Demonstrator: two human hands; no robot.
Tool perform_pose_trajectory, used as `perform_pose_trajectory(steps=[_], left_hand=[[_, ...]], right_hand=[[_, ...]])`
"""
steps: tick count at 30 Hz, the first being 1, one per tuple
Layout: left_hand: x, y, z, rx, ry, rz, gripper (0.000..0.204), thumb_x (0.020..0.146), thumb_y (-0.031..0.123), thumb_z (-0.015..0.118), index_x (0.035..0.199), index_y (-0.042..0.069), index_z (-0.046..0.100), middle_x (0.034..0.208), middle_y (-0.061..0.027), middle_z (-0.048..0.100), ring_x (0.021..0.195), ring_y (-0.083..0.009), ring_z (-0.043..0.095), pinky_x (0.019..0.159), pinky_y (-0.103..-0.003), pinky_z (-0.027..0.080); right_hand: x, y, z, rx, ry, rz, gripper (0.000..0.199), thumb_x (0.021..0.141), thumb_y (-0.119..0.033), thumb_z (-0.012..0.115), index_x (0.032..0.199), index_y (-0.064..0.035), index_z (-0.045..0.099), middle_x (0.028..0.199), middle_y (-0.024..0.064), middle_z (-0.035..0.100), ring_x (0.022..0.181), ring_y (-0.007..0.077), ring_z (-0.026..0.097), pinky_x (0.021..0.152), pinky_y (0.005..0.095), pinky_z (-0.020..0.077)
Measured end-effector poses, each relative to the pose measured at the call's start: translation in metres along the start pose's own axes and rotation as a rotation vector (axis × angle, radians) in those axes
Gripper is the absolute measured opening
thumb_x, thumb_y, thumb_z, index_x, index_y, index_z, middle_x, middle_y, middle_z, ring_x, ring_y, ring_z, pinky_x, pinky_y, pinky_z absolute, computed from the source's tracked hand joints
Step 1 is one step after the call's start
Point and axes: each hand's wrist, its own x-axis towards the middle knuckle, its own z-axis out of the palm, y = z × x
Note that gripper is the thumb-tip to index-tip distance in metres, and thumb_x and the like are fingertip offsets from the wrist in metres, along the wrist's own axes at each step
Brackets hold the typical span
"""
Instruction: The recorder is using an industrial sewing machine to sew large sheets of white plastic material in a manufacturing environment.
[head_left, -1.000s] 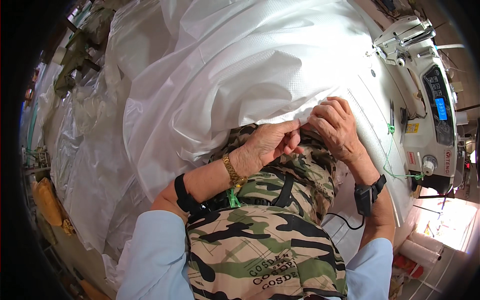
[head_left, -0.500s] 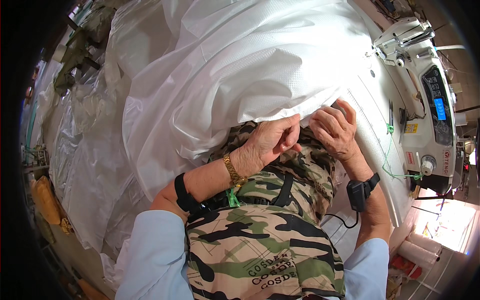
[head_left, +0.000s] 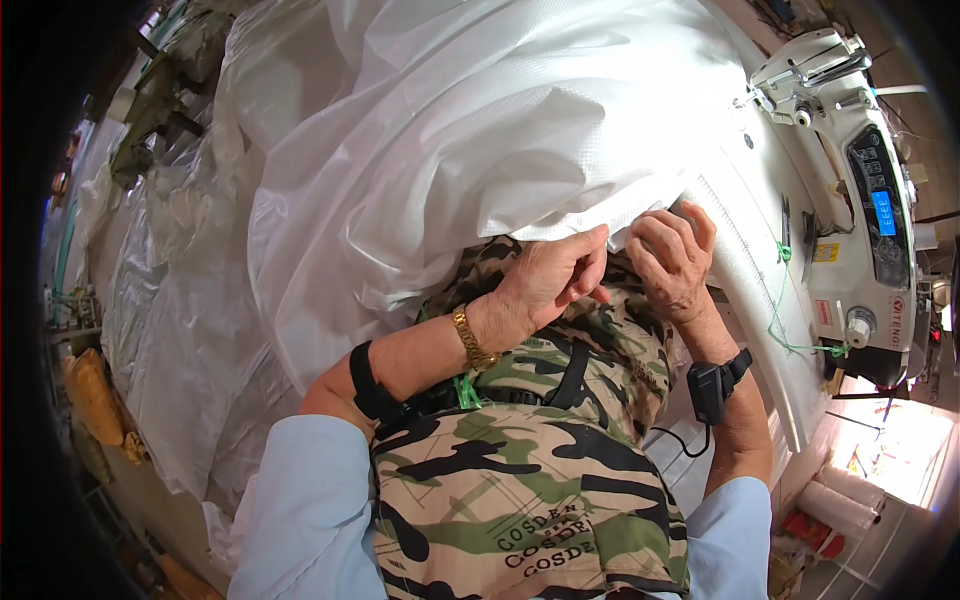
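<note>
A large sheet of white textured fabric (head_left: pixel 430 150) spreads in folds in front of me, its near edge hanging over my lap. My left hand (head_left: pixel 555 275), with a gold watch at the wrist, is closed on that edge, fingers curled beneath it. Just to the right, my right hand (head_left: pixel 672 262) pinches the same edge with bent fingers. A small gap separates the two hands. My fingertips are partly hidden by the cloth and by the hands themselves.
At the right stands a white sewing machine (head_left: pixel 835 180) with a blue display. Black-handled snippers (head_left: pixel 785 228) and green thread (head_left: pixel 775 315) lie beside it on the white table edge (head_left: pixel 760 350). Crumpled translucent sheeting (head_left: pixel 185 290) piles up at the left. White rolls (head_left: pixel 840 505) sit at the lower right.
Both hands keep their hold on the fabric edge and have barely shifted. The view has moved very slightly, and the right forearm sits a little further left.
</note>
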Motion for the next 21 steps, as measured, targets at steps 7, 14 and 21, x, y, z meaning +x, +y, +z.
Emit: perform_pose_trajectory(steps=[7,14,21], left_hand=[[0.0,-0.008,0.003,0.064,0.064,0.043,0.039,0.107,0.026,0.045,0.073,0.008,0.052,0.055,0.0025,0.042,0.045,-0.0073,0.034,0.06,-0.03,0.058],[0.0,-0.015,0.006,0.261,0.084,0.226,0.039,0.107,0.023,0.046,0.073,0.005,0.054,0.055,0.0021,0.041,0.044,-0.0075,0.035,0.054,-0.028,0.057],[0.003,-0.024,-0.002,0.646,0.179,0.405,0.035,0.107,0.023,0.047,0.082,0.001,0.058,0.057,0.0005,0.045,0.048,-0.0079,0.043,0.053,-0.026,0.055]], right_hand=[[-0.001,0.001,-0.001,0.036,0.011,0.022,0.019,0.078,-0.012,0.072,0.094,-0.0164,0.062,0.107,-0.0005,0.065,0.102,0.0175,0.063,0.108,0.0498,0.0375],[0.003,0.0,-0.005,-0.017,-0.056,0.022,0.018,0.078,-0.014,0.072,0.093,-0.0164,0.062,0.106,-0.0017,0.066,0.101,0.0165,0.063,0.109,0.0499,0.037],[0.016,0.002,-0.01,0.019,-0.063,0.007,0.017,0.079,-0.013,0.069,0.095,-0.0153,0.062,0.102,-0.0015,0.066,0.1,0.0167,0.063,0.112,0.0512,0.0353]])
